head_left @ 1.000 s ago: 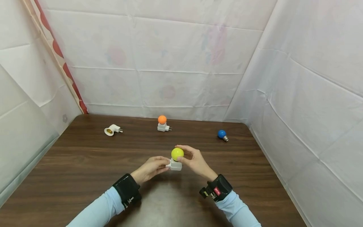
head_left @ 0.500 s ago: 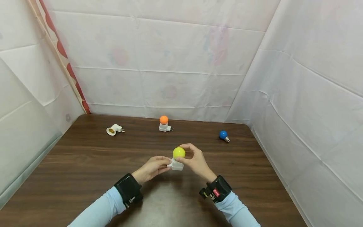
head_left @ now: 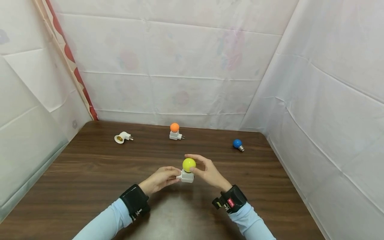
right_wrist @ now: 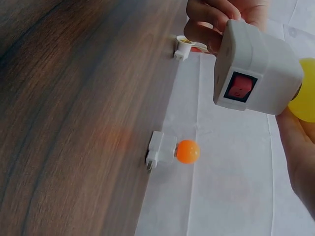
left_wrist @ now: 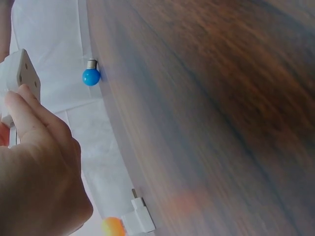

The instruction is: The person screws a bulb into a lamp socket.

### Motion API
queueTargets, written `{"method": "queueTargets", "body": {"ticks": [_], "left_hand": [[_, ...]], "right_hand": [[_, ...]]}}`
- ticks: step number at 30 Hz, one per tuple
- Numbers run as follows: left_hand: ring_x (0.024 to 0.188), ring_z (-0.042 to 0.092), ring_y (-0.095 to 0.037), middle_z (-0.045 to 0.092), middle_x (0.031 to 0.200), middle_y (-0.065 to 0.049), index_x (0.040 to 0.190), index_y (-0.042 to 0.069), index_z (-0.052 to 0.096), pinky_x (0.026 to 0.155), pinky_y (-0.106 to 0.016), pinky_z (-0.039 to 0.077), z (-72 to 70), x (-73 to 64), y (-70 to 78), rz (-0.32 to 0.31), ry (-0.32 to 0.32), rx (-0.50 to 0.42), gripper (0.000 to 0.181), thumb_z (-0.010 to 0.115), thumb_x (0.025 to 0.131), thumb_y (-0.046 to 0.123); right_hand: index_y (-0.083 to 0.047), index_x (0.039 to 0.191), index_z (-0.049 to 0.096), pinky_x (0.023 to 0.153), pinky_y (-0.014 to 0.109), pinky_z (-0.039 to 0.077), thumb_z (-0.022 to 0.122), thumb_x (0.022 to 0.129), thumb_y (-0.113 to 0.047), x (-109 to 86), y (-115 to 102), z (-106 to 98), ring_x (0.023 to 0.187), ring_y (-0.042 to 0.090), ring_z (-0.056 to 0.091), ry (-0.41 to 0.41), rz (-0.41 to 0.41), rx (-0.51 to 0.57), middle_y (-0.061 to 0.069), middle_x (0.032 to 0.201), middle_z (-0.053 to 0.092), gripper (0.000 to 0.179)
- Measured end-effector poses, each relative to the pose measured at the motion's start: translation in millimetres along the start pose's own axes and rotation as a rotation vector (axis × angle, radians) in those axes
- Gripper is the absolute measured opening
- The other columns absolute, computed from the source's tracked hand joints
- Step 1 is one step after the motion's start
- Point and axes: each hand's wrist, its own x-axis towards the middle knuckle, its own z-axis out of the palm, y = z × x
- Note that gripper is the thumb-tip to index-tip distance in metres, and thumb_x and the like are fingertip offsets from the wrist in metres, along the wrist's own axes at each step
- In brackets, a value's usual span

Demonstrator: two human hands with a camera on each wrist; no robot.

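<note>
A white plug-in lamp socket (head_left: 187, 177) is held above the table by my left hand (head_left: 160, 180), which pinches its plug end at the left. The right wrist view shows a red rocker switch (right_wrist: 240, 87) on the socket. On top of the socket sits a yellow bulb (head_left: 189, 164), upright. My right hand (head_left: 210, 173) grips that bulb, thumb at the front and fingers behind. In the left wrist view the fingers of the left hand (left_wrist: 42, 142) press against the socket body (left_wrist: 24, 73); the yellow bulb is out of sight there.
At the table's back stands another white socket (head_left: 175, 135) with an orange bulb (head_left: 174, 127) in it. A bulbless socket (head_left: 123, 137) lies at the back left. A blue bulb (head_left: 238, 144) lies at the back right. White cloth (head_left: 192, 60) hangs behind and beside the dark wooden table (head_left: 75, 186).
The right fingers have shifted a little round the yellow bulb. Bulb and socket are slightly lower in the head view than half a second ago. The left hand keeps its hold.
</note>
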Motion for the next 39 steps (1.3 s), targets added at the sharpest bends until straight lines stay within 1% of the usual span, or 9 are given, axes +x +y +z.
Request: {"method": "queueTargets", "body": {"ticks": [4, 11, 16, 18, 20, 26, 31, 36, 39], "left_hand": [[0.084, 0.061, -0.013, 0.058, 0.104, -0.012, 0.116, -0.009, 0.05, 0.085, -0.028, 0.052, 0.7, 0.6, -1.8, 0.002, -0.001, 0.003, 0.038, 0.06, 0.088, 0.015], [0.083, 0.061, -0.012, 0.058, 0.104, -0.012, 0.115, -0.01, 0.05, 0.079, -0.022, 0.053, 1.2, 1.3, -2.3, 0.018, -0.001, -0.01, 0.037, 0.059, 0.089, 0.015], [0.082, 0.061, -0.011, 0.057, 0.102, -0.01, 0.112, -0.01, 0.051, 0.077, -0.019, 0.053, 2.3, 0.9, -1.9, 0.03, 0.011, -0.038, 0.033, 0.058, 0.089, 0.013], [0.082, 0.061, -0.011, 0.057, 0.101, -0.01, 0.111, -0.01, 0.052, 0.077, -0.019, 0.053, 3.1, 0.7, -2.0, 0.031, 0.018, -0.046, 0.031, 0.058, 0.089, 0.012], [0.082, 0.061, -0.012, 0.057, 0.101, -0.011, 0.11, -0.009, 0.053, 0.077, -0.02, 0.053, 3.7, 0.7, -2.3, 0.032, 0.027, -0.05, 0.03, 0.058, 0.089, 0.012], [0.083, 0.061, -0.012, 0.057, 0.103, -0.012, 0.109, -0.01, 0.053, 0.078, -0.021, 0.053, 2.4, 1.5, -3.8, 0.037, 0.044, -0.043, 0.03, 0.058, 0.089, 0.011], [0.083, 0.061, -0.012, 0.058, 0.102, -0.011, 0.111, -0.01, 0.052, 0.078, -0.022, 0.053, -0.9, 0.5, -4.9, 0.03, 0.036, -0.023, 0.033, 0.059, 0.088, 0.013], [0.083, 0.062, -0.013, 0.058, 0.102, -0.012, 0.113, -0.01, 0.052, 0.08, -0.024, 0.053, -3.4, -0.2, -6.0, 0.019, 0.036, -0.007, 0.035, 0.06, 0.088, 0.014], [0.083, 0.062, -0.013, 0.059, 0.103, -0.012, 0.113, -0.009, 0.052, 0.083, -0.027, 0.053, -4.1, -0.9, -5.0, 0.015, 0.044, 0.006, 0.036, 0.06, 0.088, 0.015]], "right_hand": [[0.008, 0.131, 0.041, 0.095, 0.039, 0.045, 0.05, 0.09, 0.004, -0.5, 1.6, 0.0, 0.116, 0.034, 0.05, -0.012, 0.003, 0.027, 0.022, 0.133, 0.047, 0.042], [0.008, 0.13, 0.043, 0.09, 0.024, 0.047, 0.052, 0.09, 0.003, -0.6, 2.8, 0.2, 0.112, 0.036, 0.053, 0.016, 0.021, 0.033, 0.025, 0.131, 0.047, 0.041], [0.007, 0.127, 0.046, 0.091, 0.044, 0.048, 0.057, 0.088, -0.002, -0.8, 0.6, 1.8, 0.109, 0.034, 0.056, 0.07, 0.076, 0.014, 0.021, 0.128, 0.051, 0.042], [0.007, 0.126, 0.047, 0.091, 0.048, 0.047, 0.059, 0.087, -0.003, -0.8, 0.7, 2.8, 0.108, 0.034, 0.056, 0.09, 0.09, 0.015, 0.021, 0.126, 0.052, 0.042], [0.007, 0.126, 0.048, 0.092, 0.048, 0.046, 0.06, 0.087, -0.004, -0.6, 1.0, 3.7, 0.108, 0.033, 0.056, 0.102, 0.096, 0.017, 0.02, 0.125, 0.053, 0.042], [0.006, 0.124, 0.049, 0.091, 0.04, 0.048, 0.062, 0.086, -0.004, 0.0, 1.1, 5.4, 0.108, 0.031, 0.057, 0.111, 0.094, 0.01, 0.019, 0.124, 0.054, 0.042], [0.004, 0.127, 0.048, 0.092, 0.038, 0.048, 0.062, 0.086, -0.005, 0.6, 3.0, 5.8, 0.11, 0.03, 0.056, 0.097, 0.088, 0.002, 0.019, 0.125, 0.053, 0.044], [0.003, 0.139, 0.032, 0.096, 0.04, 0.045, 0.056, 0.089, -0.002, 1.9, 5.2, 5.5, 0.118, 0.033, 0.05, 0.022, 0.046, 0.004, 0.022, 0.135, 0.046, 0.055], [0.004, 0.139, 0.031, 0.098, 0.042, 0.043, 0.052, 0.09, 0.001, 3.6, 5.4, 5.0, 0.121, 0.034, 0.047, -0.022, 0.026, 0.018, 0.023, 0.136, 0.043, 0.053]]}}
